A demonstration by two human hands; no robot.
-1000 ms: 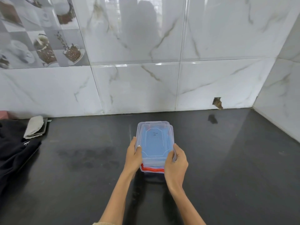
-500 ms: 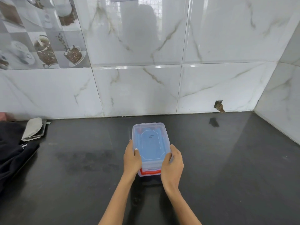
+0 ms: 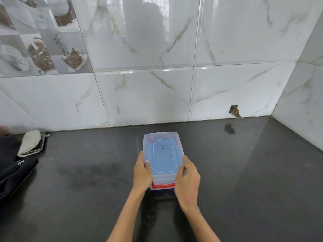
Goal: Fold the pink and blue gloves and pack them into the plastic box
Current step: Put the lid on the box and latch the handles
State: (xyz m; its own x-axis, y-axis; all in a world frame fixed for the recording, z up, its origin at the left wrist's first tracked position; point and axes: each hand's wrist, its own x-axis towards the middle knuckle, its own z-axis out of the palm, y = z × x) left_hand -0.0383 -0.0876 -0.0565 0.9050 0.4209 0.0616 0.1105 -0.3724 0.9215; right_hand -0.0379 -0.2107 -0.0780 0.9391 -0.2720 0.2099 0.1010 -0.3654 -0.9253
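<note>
A clear plastic box (image 3: pixel 161 137) with its lid on rests on the black counter (image 3: pixel 244 172). Through the lid I see folded blue glove (image 3: pixel 163 158) material filling the top. A pink-red glove edge (image 3: pixel 162 186) shows through the near wall at the bottom. My left hand (image 3: pixel 142 173) grips the box's left near side, thumb on the lid. My right hand (image 3: pixel 187 179) grips the right near corner, fingers on the lid edge.
A dark cloth (image 3: pixel 12 168) lies at the counter's left edge, with a grey-white rag (image 3: pixel 29 142) on a small dark tray beside it. White marble tiles (image 3: pixel 148 95) form the back wall, and a side wall (image 3: pixel 300 105) closes the right corner.
The lid sat skewed on the box a second ago; now it lies square on top. Both hands stay at the near end, shifted slightly along the sides.
</note>
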